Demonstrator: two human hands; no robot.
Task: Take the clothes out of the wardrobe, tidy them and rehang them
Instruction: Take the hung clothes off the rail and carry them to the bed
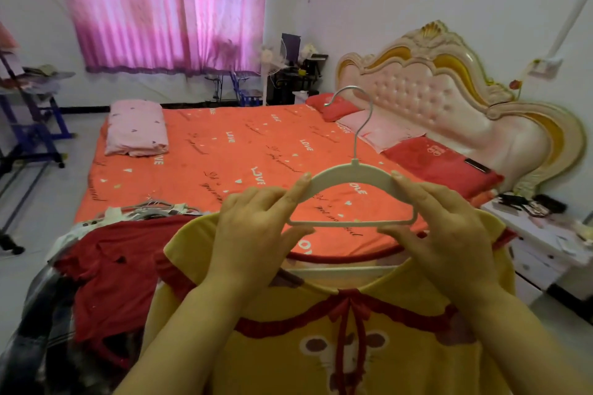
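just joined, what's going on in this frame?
At the foot of the bed, a person holds a white hanger in both hands: the left hand grips one end and the right hand the other. The hanger sits above the neckline of a yellow top with red trim and is not yet inside it. To the left, a red garment lies on a heap of other clothes on the bed.

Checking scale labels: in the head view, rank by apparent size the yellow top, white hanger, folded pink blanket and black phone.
Largest: yellow top, nearest the camera.
Next white hanger and folded pink blanket: similar, hanger nearer, unranked.
Smallest: black phone.
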